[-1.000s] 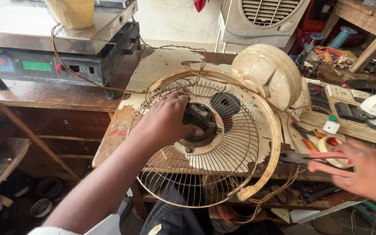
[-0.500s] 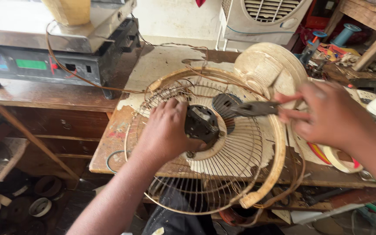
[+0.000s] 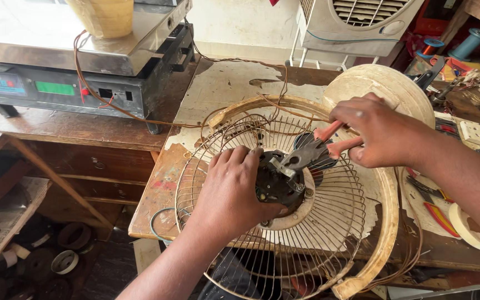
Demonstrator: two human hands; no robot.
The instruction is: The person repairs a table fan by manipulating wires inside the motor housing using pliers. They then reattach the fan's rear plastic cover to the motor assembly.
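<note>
The left hand (image 3: 230, 191) is wrapped around the dark fan motor (image 3: 276, 183), fingers curled over its near side, pinning it at the centre of the wire fan guard (image 3: 284, 222). The right hand (image 3: 381, 133) is closed around the red handles of a pair of pliers (image 3: 306, 153), whose metal nose now sits on the top edge of the motor, at about 1 o'clock from the left hand. A second ago this hand was far off at 3 o'clock, reaching among the tools; half a second ago it was carrying the pliers in over the guard. So the tool has arrived and bears on the motor, while the left hand has kept its hold throughout; by my judgement the work on the motor's fitting is just starting, and I cannot tell exactly what the nose grips.

The guard lies tilted on the worn wooden surface (image 3: 223, 89), ringed by a cream plastic rim (image 3: 387, 222), partly overhanging the near edge. A cream dome-shaped fan cover (image 3: 390, 89) stands at 1 o'clock behind the right hand. Brown wire (image 3: 140, 114) trails to 10 o'clock toward a metal-topped weighing scale (image 3: 79, 61). A white air cooler (image 3: 362, 22) stands at 12 o'clock, and loose tools (image 3: 434, 208) lie at 3 o'clock
</note>
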